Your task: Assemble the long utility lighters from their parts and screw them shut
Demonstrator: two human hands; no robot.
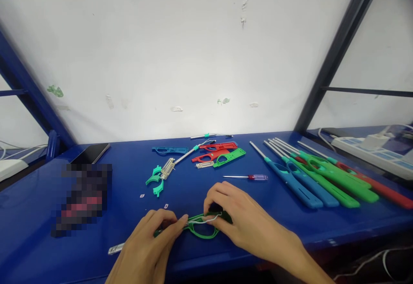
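Observation:
Both my hands rest on the blue table (135,176) near its front edge, and together they hold a green lighter shell (202,229) with a white wire running across it. My left hand (154,240) pinches the shell's left end, where a metal tube (115,248) sticks out to the left. My right hand (238,216) grips the shell's right end, fingers curled over the wire. Beyond my hands lies a small red-handled screwdriver (248,177).
Loose shell halves in red (214,147), green (229,156) and blue (170,150) lie mid-table with a teal part on a metal tube (163,173). A row of finished long lighters (314,174) lies at right. A phone (91,152) lies at left; a power strip (371,150) at far right.

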